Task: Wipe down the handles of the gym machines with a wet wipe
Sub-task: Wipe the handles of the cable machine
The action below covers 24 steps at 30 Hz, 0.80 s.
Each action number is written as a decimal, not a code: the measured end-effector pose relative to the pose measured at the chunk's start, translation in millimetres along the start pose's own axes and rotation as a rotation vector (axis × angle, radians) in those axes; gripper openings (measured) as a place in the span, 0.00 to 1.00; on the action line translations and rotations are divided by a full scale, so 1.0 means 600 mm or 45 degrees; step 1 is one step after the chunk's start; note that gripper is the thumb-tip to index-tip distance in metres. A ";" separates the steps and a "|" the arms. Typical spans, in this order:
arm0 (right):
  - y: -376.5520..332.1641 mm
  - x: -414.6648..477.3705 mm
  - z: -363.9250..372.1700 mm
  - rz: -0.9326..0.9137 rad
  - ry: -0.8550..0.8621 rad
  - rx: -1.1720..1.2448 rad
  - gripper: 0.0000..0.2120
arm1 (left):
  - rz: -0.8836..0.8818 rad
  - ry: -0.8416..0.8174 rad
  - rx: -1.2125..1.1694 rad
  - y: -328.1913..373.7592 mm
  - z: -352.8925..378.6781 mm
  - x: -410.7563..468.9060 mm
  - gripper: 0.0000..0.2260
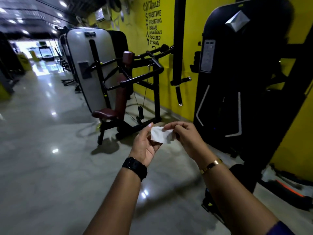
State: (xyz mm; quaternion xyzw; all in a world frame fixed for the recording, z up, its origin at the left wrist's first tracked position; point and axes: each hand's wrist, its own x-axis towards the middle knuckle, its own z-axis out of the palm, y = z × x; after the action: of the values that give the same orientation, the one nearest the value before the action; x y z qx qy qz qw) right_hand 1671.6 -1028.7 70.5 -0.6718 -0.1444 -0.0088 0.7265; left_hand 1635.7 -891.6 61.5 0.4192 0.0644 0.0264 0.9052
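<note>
You hold the wipe (161, 135) between both hands, low in front of the black machine (237, 82) and a little to its left. Your left hand (145, 145) cups it from below, thumb up against its edge. Your right hand (184, 134) pinches the other side with curled fingertips. Both hands are clamped on the wipe, close together, with nothing else in them. The wipe looks partly folded or crumpled, not spread flat.

The step in hand, as I judge it, is readying the wipe; no handle is touched yet. The nearest handles (184, 80) hang just left of the black machine, above your hands. One short grip sticks out sideways and one points down, each with a pale metal end. Farther left of the black machine stands the seat machine (122, 92), with its own bars up by the yellow wall (166, 92).

To do this well, open the wipe into a flat pad wide enough to wrap a grip. Settle it across one palm so the other hand is free to steady the bar. Take the sideways grip first, close your palm right round it, and draw along its whole length with a twist, ends included. Fold to a fresh face before the next grip. The picture is blurred, so I cannot tell how wet the wipe is.
</note>
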 end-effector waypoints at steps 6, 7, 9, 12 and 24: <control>0.043 0.086 0.022 0.319 0.058 0.416 0.16 | 0.051 0.100 0.084 0.009 -0.034 0.070 0.14; 0.050 0.105 0.020 0.393 0.042 0.504 0.20 | 0.058 0.112 0.088 0.008 -0.035 0.088 0.14; 0.064 0.142 0.013 0.514 -0.031 0.582 0.23 | 0.066 0.125 0.088 0.007 -0.035 0.129 0.13; 0.072 0.198 -0.003 0.558 -0.204 0.498 0.18 | 0.070 0.118 0.088 0.007 -0.023 0.201 0.14; 0.119 0.429 -0.143 0.531 0.115 0.446 0.10 | -0.060 0.020 0.159 -0.041 0.091 0.465 0.13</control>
State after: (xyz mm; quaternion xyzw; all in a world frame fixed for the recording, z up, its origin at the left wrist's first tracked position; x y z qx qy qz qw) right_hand 1950.1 -1059.2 53.2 -0.5500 0.0303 0.1363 0.8234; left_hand 1919.6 -920.3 51.3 0.4730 0.0828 0.0043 0.8772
